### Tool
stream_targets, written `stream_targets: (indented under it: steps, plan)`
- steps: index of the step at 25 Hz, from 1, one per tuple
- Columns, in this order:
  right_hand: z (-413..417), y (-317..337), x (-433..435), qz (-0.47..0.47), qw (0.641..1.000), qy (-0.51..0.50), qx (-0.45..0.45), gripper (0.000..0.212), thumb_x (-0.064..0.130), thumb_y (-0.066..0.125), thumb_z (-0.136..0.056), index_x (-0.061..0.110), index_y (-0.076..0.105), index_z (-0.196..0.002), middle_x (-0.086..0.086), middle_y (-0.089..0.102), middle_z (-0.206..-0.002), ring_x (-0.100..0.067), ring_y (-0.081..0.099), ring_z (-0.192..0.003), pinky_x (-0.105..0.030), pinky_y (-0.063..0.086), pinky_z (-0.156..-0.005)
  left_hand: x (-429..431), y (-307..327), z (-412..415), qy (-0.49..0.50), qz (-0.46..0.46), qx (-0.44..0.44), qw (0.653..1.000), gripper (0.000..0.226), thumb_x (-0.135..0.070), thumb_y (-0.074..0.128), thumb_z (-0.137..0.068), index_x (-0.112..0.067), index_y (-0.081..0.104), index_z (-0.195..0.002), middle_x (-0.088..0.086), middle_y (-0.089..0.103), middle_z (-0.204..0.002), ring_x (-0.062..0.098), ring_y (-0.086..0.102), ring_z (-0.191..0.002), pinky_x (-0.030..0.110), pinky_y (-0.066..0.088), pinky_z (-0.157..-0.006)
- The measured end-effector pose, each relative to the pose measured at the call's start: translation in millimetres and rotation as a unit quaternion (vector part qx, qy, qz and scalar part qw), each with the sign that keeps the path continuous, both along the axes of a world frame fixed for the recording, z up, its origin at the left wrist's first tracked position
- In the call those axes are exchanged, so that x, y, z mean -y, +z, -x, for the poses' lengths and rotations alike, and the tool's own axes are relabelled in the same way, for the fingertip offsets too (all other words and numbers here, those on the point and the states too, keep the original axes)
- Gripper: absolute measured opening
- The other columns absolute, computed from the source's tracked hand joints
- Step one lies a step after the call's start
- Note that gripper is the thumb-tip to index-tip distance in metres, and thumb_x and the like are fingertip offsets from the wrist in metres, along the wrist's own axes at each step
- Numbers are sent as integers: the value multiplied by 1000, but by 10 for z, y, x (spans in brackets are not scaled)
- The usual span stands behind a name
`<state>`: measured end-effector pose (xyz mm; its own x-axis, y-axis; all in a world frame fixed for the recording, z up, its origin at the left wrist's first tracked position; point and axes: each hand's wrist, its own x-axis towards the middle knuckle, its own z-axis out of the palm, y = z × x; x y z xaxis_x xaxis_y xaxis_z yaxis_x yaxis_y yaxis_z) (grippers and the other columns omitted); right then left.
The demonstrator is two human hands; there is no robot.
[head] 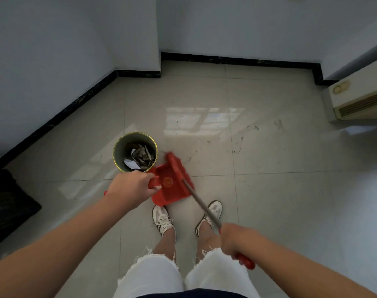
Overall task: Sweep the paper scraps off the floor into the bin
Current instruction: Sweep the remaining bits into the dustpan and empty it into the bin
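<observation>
A round green bin [118, 150] with a yellow rim stands on the tiled floor, and paper scraps [138, 159] lie inside it. My left hand [130, 189] grips the handle of a red dustpan [169, 192], held just right of the bin with its pan looking bare. My right hand [237, 239] is closed around the red-tipped metal handle of a red broom [179, 168], whose blurred head lies over the dustpan's far edge. I see no scraps on the floor nearby.
My two white sneakers [164, 220] stand right behind the dustpan. Black skirting lines the white walls at the back and left. A beige floor heater unit [359, 97] sits at the right, and a dark mat [9, 203] lies at the left edge.
</observation>
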<state>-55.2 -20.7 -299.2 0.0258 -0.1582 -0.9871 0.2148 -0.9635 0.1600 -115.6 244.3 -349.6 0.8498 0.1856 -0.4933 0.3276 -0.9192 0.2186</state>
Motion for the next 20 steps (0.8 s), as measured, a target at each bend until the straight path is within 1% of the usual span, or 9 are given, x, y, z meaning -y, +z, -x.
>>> stream_targets:
  steps: [2, 5, 6, 9, 11, 12, 15, 17, 20]
  plan:
    - [27, 79, 63, -6, 1000, -25, 13, 39, 4, 39, -81, 4, 49, -119, -17, 63, -75, -23, 49, -47, -29, 41, -44, -90, 17, -19, 0, -14, 2, 1000, 35, -60, 50, -84, -27, 60, -84, -1, 64, -77, 23, 63, -76, 30, 39, -56]
    - [-410, 444, 349, -43, 992, -100, 63, 21, 12, 52, -75, 8, 48, -95, -5, 47, -56, -16, 42, -40, -28, 40, -47, -218, 72, 41, 8, -14, 9, 1000, 35, -61, 51, -84, -27, 54, -77, -4, 53, -71, 19, 49, -66, 29, 34, -55]
    - [-554, 594, 503, -51, 988, -117, 83, 21, 11, 58, -76, 6, 48, -94, -4, 46, -54, -14, 41, -39, -26, 40, -44, -249, 88, 102, 18, -12, 10, 1000, 36, -62, 52, -84, -27, 57, -79, -5, 52, -70, 18, 49, -66, 29, 35, -54]
    - [-721, 927, 827, -57, 981, -102, 154, 27, 8, 61, -79, 6, 48, -103, -8, 48, -59, -14, 43, -37, -22, 40, -38, -355, 115, 414, 109, 10, 27, 994, 36, -63, 57, -80, -30, 67, -87, -6, 66, -76, 19, 62, -73, 29, 47, -59]
    - [-721, 853, 844, -63, 975, -73, 200, 18, 6, 54, -82, 9, 46, -98, -10, 52, -65, -14, 47, -35, -22, 42, -36, -399, 146, 624, 190, 18, 41, 981, 32, -61, 63, -78, -31, 69, -89, -3, 69, -78, 22, 65, -76, 29, 46, -59]
    - [-751, 742, 797, -68, 968, -51, 238, 14, 6, 50, -84, 12, 44, -94, -10, 55, -68, -15, 51, -36, -22, 41, -35, -401, 147, 687, 204, 12, 45, 978, 32, -60, 64, -78, -32, 70, -90, -3, 70, -78, 23, 66, -76, 29, 44, -58]
    - [-929, 226, 458, -80, 942, 66, 318, 8, 13, 46, -86, 14, 48, -94, -7, 60, -80, -22, 60, -59, -23, 39, -43, -312, 139, 719, 213, -6, 32, 976, 32, -64, 59, -78, -35, 68, -90, -5, 71, -81, 22, 67, -79, 28, 46, -60]
    - [-1032, -145, 132, -87, 933, 83, 339, 22, 16, 45, -90, 9, 55, -108, -6, 60, -88, -26, 60, -75, -27, 45, -56, -222, 109, 675, 233, 1, 30, 972, 33, -64, 57, -79, -35, 67, -90, -6, 72, -84, 22, 67, -82, 29, 48, -64]
    - [-903, -538, -306, -72, 942, 110, 311, 36, 7, 42, -94, 1, 53, -128, -14, 63, -117, -31, 65, -103, -35, 53, -81, -47, 52, 559, 222, 16, 17, 975, 34, -61, 54, -83, -32, 67, -96, -3, 72, -88, 23, 67, -87, 31, 49, -66]
